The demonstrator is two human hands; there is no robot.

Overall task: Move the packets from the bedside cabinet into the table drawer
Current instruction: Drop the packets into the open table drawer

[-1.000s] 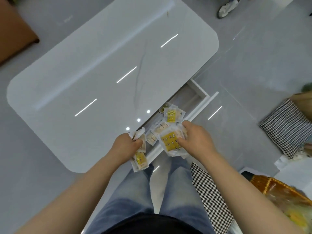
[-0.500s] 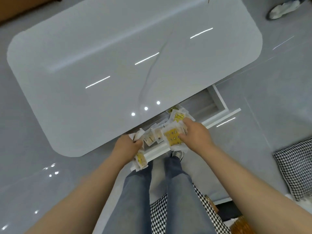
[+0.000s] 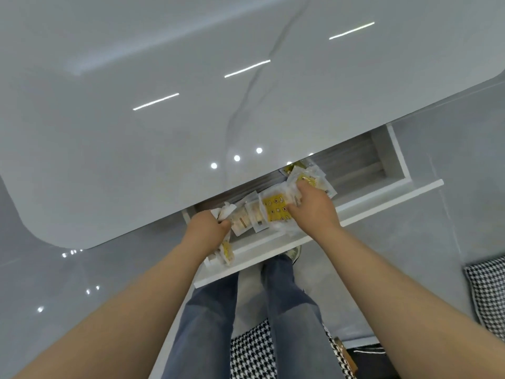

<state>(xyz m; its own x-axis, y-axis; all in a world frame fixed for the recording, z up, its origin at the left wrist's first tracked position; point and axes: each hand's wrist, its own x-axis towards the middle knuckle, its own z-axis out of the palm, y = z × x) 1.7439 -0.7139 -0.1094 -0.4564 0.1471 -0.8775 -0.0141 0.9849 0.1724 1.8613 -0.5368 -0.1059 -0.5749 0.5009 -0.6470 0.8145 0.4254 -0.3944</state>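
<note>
The white table drawer [image 3: 393,157] stands pulled out from under the glossy white table [image 3: 164,119]. Several clear packets with yellow contents [image 3: 276,209] lie in and over the drawer's left half. My right hand [image 3: 311,209] grips a bundle of these packets above the drawer. My left hand [image 3: 209,225] is closed on a few packets [image 3: 226,250] that hang over the drawer's front edge. More packets [image 3: 314,176] lie further back in the drawer, partly under the tabletop.
The drawer's front panel [image 3: 355,206] juts toward my legs. My jeans and one shoe [image 3: 293,253] show below it. A houndstooth cushion [image 3: 489,291] lies on the floor at right, another houndstooth fabric [image 3: 251,351] under my legs.
The view has moved closer to the table. Both hands have lowered their packets further into the drawer, and the right hand has reached deeper.
</note>
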